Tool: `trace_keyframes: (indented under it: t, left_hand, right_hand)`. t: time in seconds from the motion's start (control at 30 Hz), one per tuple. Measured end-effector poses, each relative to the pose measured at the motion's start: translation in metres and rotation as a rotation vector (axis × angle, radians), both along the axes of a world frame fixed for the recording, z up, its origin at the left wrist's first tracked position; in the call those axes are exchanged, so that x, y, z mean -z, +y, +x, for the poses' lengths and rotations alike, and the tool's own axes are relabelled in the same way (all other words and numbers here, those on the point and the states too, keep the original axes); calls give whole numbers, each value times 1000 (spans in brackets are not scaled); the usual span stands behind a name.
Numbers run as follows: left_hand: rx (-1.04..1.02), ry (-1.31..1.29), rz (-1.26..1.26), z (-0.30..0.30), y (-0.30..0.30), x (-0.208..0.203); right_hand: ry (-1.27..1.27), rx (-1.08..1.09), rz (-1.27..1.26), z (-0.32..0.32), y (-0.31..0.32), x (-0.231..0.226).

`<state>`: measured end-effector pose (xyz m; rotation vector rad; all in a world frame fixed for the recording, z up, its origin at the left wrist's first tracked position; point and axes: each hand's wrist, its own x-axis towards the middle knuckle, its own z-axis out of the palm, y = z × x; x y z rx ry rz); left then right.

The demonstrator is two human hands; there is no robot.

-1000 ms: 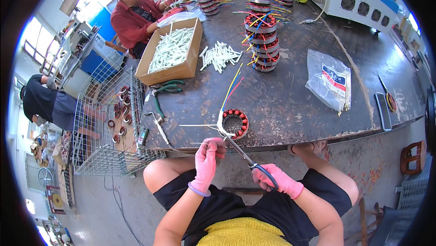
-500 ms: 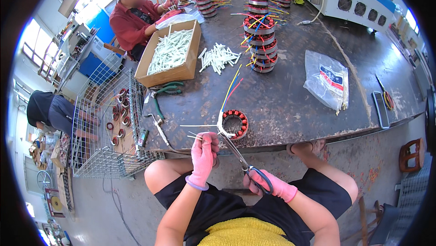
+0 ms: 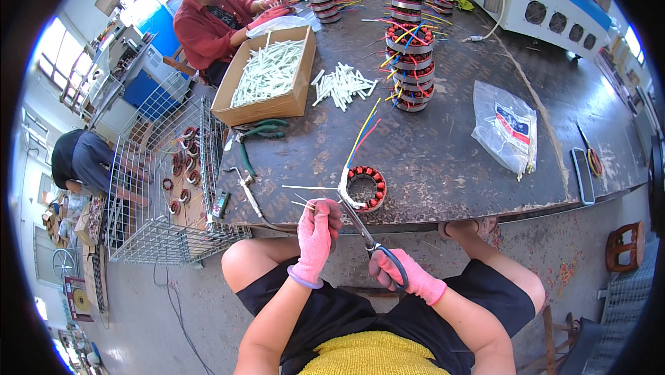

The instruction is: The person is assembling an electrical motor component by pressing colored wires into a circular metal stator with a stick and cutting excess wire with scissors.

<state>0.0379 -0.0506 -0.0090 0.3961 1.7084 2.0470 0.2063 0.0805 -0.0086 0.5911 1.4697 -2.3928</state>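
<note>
Stator on table, box behind left, phone right

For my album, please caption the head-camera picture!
Left hand pinches thin strands; right hand holds scissors by a wired ring.

Smooth, shiny metal scissors

Left hand pinched; right hand seemingly curled.
</note>
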Motion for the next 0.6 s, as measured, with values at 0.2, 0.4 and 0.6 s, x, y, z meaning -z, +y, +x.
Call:
trace_keyframes:
  t: [0.2,0.4,0.6]
  left_hand:
    - [-113,43,77,-4,6,-7]
    - [-92,-11,57,-21,14,-22]
    - [-91,-114,-1,-28,14,-15]
  right_hand:
    - [117,-68,27,14,-1,9]
    - [155,-85,-58,21,-21,13]
    - [62,-20,-233,-8,-36,37]
